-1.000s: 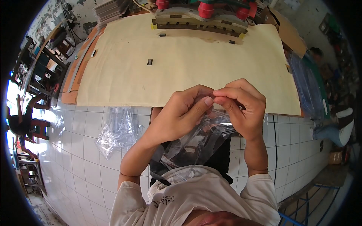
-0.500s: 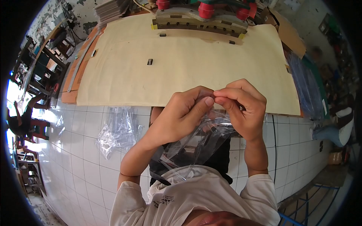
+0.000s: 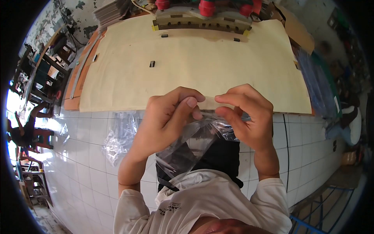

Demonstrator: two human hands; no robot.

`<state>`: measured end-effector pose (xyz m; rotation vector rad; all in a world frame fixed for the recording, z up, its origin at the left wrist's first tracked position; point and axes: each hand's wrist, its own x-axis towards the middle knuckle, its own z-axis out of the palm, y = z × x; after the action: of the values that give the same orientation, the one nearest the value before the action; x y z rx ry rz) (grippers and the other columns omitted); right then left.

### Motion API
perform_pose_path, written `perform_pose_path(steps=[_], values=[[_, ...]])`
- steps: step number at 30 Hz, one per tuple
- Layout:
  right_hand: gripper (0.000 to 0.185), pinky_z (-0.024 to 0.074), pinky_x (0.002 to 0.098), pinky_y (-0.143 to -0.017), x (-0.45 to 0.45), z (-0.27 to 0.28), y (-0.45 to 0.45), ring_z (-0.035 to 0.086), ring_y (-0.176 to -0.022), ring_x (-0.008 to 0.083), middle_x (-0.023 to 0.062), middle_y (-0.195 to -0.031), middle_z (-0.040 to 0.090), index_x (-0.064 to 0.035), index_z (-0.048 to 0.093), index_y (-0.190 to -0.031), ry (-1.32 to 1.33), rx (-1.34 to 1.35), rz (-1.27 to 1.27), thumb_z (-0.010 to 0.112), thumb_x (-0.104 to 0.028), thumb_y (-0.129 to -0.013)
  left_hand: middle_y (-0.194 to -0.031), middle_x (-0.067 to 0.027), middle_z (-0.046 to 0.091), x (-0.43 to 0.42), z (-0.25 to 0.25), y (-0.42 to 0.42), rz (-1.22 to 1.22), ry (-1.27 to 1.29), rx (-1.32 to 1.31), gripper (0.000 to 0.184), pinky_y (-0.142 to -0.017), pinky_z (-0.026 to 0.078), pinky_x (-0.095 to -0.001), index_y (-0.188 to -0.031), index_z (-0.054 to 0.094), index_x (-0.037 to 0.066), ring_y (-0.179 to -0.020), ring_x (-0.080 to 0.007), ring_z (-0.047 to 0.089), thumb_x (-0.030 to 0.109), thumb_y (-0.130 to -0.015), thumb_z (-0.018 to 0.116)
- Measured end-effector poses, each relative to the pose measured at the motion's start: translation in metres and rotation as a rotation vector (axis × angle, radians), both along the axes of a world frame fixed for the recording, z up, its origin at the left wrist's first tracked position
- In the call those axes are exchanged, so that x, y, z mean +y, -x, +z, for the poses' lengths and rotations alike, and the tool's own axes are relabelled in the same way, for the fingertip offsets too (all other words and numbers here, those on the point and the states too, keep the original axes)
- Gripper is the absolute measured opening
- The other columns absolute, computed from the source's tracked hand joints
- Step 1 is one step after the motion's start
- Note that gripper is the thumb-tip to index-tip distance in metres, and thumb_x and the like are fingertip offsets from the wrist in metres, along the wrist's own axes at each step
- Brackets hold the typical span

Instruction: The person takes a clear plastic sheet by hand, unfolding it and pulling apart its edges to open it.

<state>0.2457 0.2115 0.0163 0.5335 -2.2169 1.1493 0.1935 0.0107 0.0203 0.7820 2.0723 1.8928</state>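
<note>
A clear plastic bag or film (image 3: 191,146) hangs between my hands and drapes down over my lap. My left hand (image 3: 165,119) is closed, pinching its upper edge between thumb and fingers. Facing it, my right hand (image 3: 249,113) has its thumb and forefinger apart at the film's edge; its fingertips seem to touch the film, with no clear pinch. A thin transparent strip shows in the gap between the two hands. The other fingers of my right hand are partly hidden.
Before me is a table covered by a cream sheet (image 3: 194,70), with small dark blocks such as this one (image 3: 152,64). A machine with red parts (image 3: 207,7) stands at the back. More clear plastic (image 3: 120,136) lies lower left; bluish plastic sheets (image 3: 317,85) lie right.
My hands have moved apart from touching fingertips, the left one shifting leftward. My right thumb and forefinger have spread, and film now shows between the hands.
</note>
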Motion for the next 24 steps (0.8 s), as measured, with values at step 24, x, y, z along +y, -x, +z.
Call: perform_pose_path(steps=[24], values=[[0.029,0.0548,0.0312,-0.066,-0.003,0.007,-0.007,0.069,-0.082,0.0257,0.0143,-0.096,0.067,-0.0024,0.063,-0.113,-0.089,-0.119,0.07,0.069,-0.012,-0.086,-0.064,-0.0057,0.062,-0.016,0.005,0.0,0.208,0.058,0.243,0.023,-0.049,0.034,-0.0197,-0.098,0.063,-0.004,-0.053,-0.0041,0.044,0.013,-0.099,0.048]])
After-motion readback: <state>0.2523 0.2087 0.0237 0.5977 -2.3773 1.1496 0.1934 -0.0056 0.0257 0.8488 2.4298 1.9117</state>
